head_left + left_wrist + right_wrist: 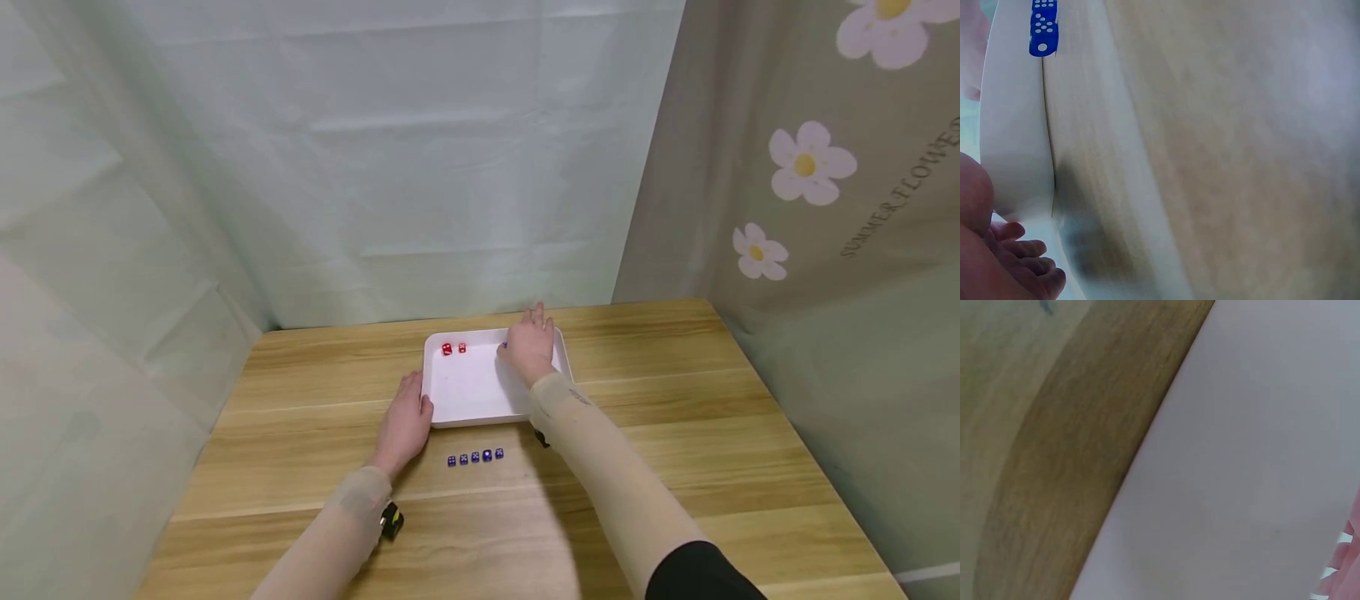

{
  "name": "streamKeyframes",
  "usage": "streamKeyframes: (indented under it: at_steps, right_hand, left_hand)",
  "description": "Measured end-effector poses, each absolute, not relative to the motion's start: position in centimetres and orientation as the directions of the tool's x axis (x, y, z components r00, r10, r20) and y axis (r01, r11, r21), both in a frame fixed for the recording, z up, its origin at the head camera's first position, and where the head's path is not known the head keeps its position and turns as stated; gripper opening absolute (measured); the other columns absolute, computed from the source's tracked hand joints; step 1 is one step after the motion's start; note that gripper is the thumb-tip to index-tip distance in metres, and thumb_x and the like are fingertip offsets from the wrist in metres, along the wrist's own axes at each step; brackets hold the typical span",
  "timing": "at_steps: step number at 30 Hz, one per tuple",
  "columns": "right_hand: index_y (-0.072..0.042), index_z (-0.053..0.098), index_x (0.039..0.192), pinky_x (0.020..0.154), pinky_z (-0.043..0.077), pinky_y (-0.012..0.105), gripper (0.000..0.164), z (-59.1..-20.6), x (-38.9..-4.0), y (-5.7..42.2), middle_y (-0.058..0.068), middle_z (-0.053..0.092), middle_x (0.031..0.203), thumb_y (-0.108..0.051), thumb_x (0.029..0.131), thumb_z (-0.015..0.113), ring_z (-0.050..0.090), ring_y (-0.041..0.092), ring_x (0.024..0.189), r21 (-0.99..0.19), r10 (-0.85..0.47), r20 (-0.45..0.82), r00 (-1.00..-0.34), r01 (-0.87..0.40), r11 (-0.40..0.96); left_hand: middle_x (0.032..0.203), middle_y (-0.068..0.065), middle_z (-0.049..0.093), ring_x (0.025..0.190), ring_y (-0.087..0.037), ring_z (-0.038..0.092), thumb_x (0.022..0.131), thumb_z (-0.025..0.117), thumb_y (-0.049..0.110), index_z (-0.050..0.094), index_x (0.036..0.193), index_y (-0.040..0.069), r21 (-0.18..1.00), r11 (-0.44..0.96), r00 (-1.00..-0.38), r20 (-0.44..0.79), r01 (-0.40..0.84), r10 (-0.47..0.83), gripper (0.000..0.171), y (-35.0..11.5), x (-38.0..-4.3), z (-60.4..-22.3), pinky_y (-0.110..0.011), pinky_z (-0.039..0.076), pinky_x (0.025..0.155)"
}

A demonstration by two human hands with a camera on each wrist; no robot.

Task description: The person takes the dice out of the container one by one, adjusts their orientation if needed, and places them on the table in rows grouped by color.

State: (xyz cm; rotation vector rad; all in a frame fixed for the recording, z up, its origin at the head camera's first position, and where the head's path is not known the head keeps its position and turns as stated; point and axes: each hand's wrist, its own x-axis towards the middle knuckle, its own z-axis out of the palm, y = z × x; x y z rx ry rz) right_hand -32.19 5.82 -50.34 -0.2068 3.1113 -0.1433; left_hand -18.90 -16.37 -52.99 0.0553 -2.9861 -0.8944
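A shallow white tray (472,387) sits toward the back of the table. Along its left side lie the fairly straight fingers of my left hand (402,425), with the thumb by the front left corner. My right hand (529,348) reaches over the tray's right half, pinching a blue die (506,344) at the thumb tip; the other fingers stretch over the back rim, and the hand partly hides the die. Small red dice (454,348) lie in the tray's back left part. Several blue dice (476,457) form a row on the table in front of the tray.
The wooden table (315,467) has its back edge just behind the tray. Pale cloth (420,167) hangs behind and at the left, and a flowered curtain (750,150) at the right. A dark wrist device (392,521) sits on the left forearm.
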Motion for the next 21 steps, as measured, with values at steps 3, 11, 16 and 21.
streamKeyframes:
  at_steps: [3, 11, 16, 21]
  right_hand:
    - [-0.013, 0.076, 0.077, 0.129, 0.026, 0.058, 0.039, -50.1, -32.0, 5.8, 0.022, 0.041, 0.167, -0.043, 0.099, 0.070, 0.017, 0.044, 0.162, -0.100, -0.143, -0.007, -0.990, -0.142, 0.985]
    - [-0.017, 0.073, 0.073, 0.130, 0.023, 0.058, 0.035, -49.8, -31.9, 6.3, 0.022, 0.041, 0.167, -0.039, 0.100, 0.070, 0.014, 0.044, 0.162, -0.138, -0.175, 0.014, -0.985, -0.175, 0.975]
    - [-0.020, 0.085, 0.094, 0.130, 0.023, 0.059, 0.025, -49.4, -31.7, 6.9, 0.022, 0.038, 0.168, -0.040, 0.100, 0.071, 0.013, 0.045, 0.162, -0.183, -0.203, 0.009, -0.979, -0.201, 0.962]
    - [-0.022, 0.086, 0.102, 0.128, 0.026, 0.061, 0.023, -49.0, -31.3, 7.2, 0.023, 0.038, 0.168, -0.041, 0.100, 0.072, 0.013, 0.047, 0.162, -0.223, -0.249, 0.019, -0.968, -0.246, 0.943]
  left_hand:
    - [0.170, -0.026, 0.033, 0.160, -0.041, 0.026, 0.112, 0.045, 0.017, 0.033, 0.163, -0.007, 0.547, 0.836, -0.999, 0.005, -0.030, -0.039, 0.058, -16.4, -19.0, -53.0, -0.054, 0.024, 0.130]
    - [0.171, -0.025, 0.030, 0.161, -0.039, 0.023, 0.113, 0.042, 0.019, 0.030, 0.165, -0.005, 0.550, 0.834, -0.999, -0.024, -0.044, -0.037, 0.059, -16.2, -19.2, -53.1, -0.053, 0.021, 0.131]
    - [0.171, -0.025, 0.030, 0.161, -0.039, 0.024, 0.112, 0.043, 0.019, 0.031, 0.165, -0.005, 0.552, 0.833, -0.999, -0.021, -0.037, -0.031, 0.059, -16.2, -19.3, -53.1, -0.053, 0.022, 0.131]
    - [0.170, -0.025, 0.032, 0.160, -0.040, 0.024, 0.112, 0.043, 0.019, 0.031, 0.165, -0.005, 0.565, 0.824, -0.999, -0.017, -0.042, -0.039, 0.059, -16.2, -19.4, -53.1, -0.054, 0.023, 0.130]
